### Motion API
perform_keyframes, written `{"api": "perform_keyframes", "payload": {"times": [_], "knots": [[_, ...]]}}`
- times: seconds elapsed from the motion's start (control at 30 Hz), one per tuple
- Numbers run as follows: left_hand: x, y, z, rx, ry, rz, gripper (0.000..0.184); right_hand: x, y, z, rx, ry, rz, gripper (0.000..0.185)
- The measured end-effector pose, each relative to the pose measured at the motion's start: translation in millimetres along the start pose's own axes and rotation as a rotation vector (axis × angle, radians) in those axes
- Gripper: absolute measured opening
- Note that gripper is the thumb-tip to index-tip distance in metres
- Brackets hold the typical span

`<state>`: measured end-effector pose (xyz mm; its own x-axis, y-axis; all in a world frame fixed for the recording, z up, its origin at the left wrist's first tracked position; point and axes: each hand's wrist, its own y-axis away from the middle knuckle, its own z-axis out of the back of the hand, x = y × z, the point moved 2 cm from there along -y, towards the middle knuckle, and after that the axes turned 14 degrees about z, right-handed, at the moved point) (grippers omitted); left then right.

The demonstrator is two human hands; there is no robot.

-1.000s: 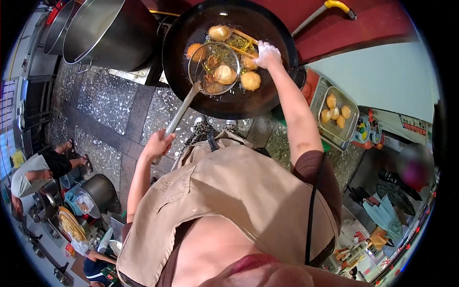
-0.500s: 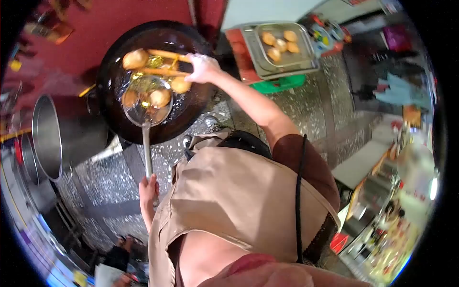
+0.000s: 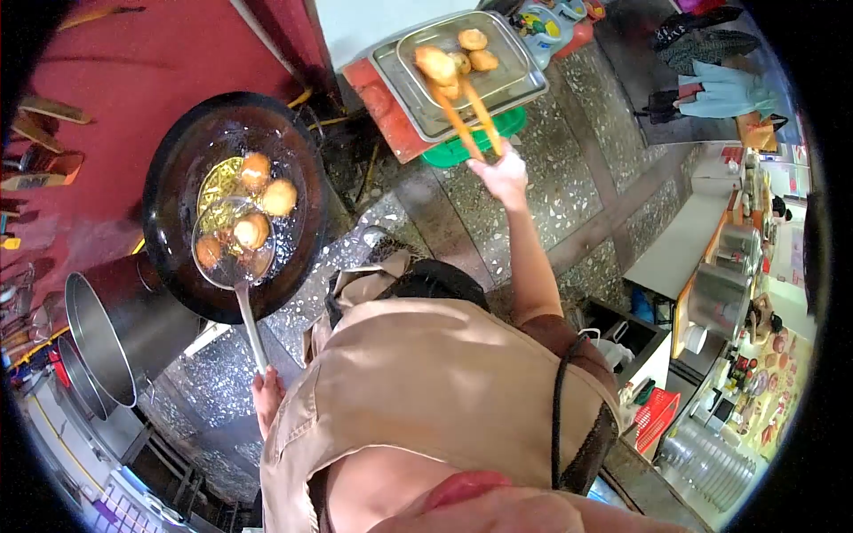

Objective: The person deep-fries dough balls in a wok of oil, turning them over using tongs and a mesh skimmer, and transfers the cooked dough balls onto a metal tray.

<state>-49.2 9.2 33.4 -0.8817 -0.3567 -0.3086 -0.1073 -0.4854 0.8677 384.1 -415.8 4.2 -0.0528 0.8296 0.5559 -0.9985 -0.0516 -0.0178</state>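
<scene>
My left hand (image 3: 267, 397) is closed round the long handle of a skimmer (image 3: 251, 330). The skimmer's bowl rests in the oil of a black wok (image 3: 167, 200), with browned fried dough balls (image 3: 251, 231) in it. Other balls (image 3: 279, 197) float just beyond its rim. My right hand (image 3: 505, 178) grips a pair of long wooden chopsticks (image 3: 482, 114). At their tips is a golden fried ball (image 3: 436, 65), over a metal tray (image 3: 531, 87) where several more balls (image 3: 483, 60) lie. Whether that ball touches the tray I cannot tell.
Left of the wok stands a tall metal pot (image 3: 133, 324). Under the tray are a red surface (image 3: 384, 102) and a green basin (image 3: 435, 155). Utensils hang along the red wall (image 3: 204, 53). A counter (image 3: 680, 231) lines the right side.
My right hand has swung from the wok to the tray, carrying a fried ball with the chopsticks. My left hand still holds the skimmer in the wok. The view has shifted.
</scene>
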Motion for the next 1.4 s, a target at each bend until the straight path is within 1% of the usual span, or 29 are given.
{"api": "perform_keyframes", "payload": {"times": [0.03,0.13,0.17,0.2,0.23,0.27,0.33,0.37,0.47,0.57,0.6,0.7,0.77,0.8,0.87,0.93,1.0,1.03,1.07,1.1,1.13,1.17,1.2,1.23,1.27,1.3,1.33,1.37,1.4], "knots": [[4,-4,1,0.007,0.052,0.015,0.022,-11,-7,7,-0.008,0.06,-0.114,0.065],[11,-11,-1,0.006,0.117,0.014,0.022,-74,-41,-3,-0.078,0.204,-0.263,0.064],[11,-10,-1,0.001,0.104,0.011,0.023,-90,-56,-6,-0.077,0.177,-0.301,0.065],[12,-9,1,-0.004,0.09,0.011,0.024,-102,-68,-8,-0.074,0.15,-0.34,0.065],[13,-11,2,0.024,0.087,0.001,0.025,-86,-77,3,-0.081,0.198,-0.379,0.065],[13,-11,3,0.022,0.084,0.001,0.025,-101,-91,-4,-0.088,0.238,-0.391,0.067],[7,-6,4,0.05,0.048,-0.005,0.025,-109,-110,-6,-0.099,0.232,-0.392,0.068],[7,-5,2,0.024,0.08,0.007,0.024,-112,-115,-8,-0.093,0.231,-0.395,0.068],[0,1,-3,0.023,0.079,0.021,0.025,-100,-128,-16,-0.096,0.256,-0.336,0.07],[-4,5,-5,0.002,0.072,0.075,0.025,-82,-143,-41,-0.01,0.223,-0.247,0.072],[-5,6,-5,0.001,0.077,0.074,0.025,-72,-152,-46,0.047,0.147,-0.298,0.075],[-1,3,-4,0.049,0.055,0.042,0.026,-59,-178,-83,-0.001,0.15,-0.265,0.081],[8,-3,-1,0.002,0.101,0.091,0.026,-49,-182,-93,-0.027,0.287,-0.273,0.085],[12,-5,2,-0.039,0.148,0.139,0.026,-46,-178,-93,-0.024,0.281,-0.273,0.085],[14,-5,0,-0.04,0.153,0.105,0.025,-43,-171,-82,0.033,0.223,-0.311,0.088],[10,-3,-2,0.042,0.118,0.103,0.025,-43,-160,-72,0.04,0.195,-0.316,0.093],[4,-2,-4,0.032,0.129,0.114,0.025,-52,-151,-69,-0.032,0.124,-0.337,0.096],[7,-5,-1,0.017,0.118,0.118,0.025,-57,-148,-73,-0.135,0.136,-0.293,0.094],[10,-7,0,0.003,0.114,0.121,0.025,-64,-143,-78,-0.13,0.136,-0.279,0.094],[4,-3,-2,0.061,0.088,0.084,0.024,-65,-138,-80,-0.158,0.035,-0.246,0.092],[-1,1,-5,-0.005,0.048,0.079,0.027,-53,-127,-76,-0.181,-0.067,-0.215,0.091],[1,-4,-4,-0.001,0.019,0.069,0.028,-41,-113,-74,-0.181,-0.176,-0.144,0.074],[4,-9,-3,0.0,-0.006,0.065,0.031,-30,-100,-72,-0.16,-0.177,-0.128,0.074],[0,-9,-3,-0.007,-0.054,0.019,0.032,-19,-89,-76,-0.129,-0.504,-0.101,0.063],[-2,-7,-4,-0.022,-0.094,-0.011,0.034,-6,-76,-82,-0.067,-0.831,-0.082,0.053],[-6,-2,-5,0.035,-0.062,-0.029,0.034,6,-63,-81,-0.006,-0.927,-0.114,0.038],[-7,-2,-5,0.021,-0.088,-0.048,0.036,15,-55,-80,0.125,-0.974,-0.159,0.034],[0,-11,0,0.016,-0.131,-0.06,0.037,34,-42,-76,0.236,-1.069,-0.141,0.036],[3,-15,0,0.027,-0.081,-0.041,0.037,53,-30,-71,0.338,-1.163,-0.13,0.037]]}}
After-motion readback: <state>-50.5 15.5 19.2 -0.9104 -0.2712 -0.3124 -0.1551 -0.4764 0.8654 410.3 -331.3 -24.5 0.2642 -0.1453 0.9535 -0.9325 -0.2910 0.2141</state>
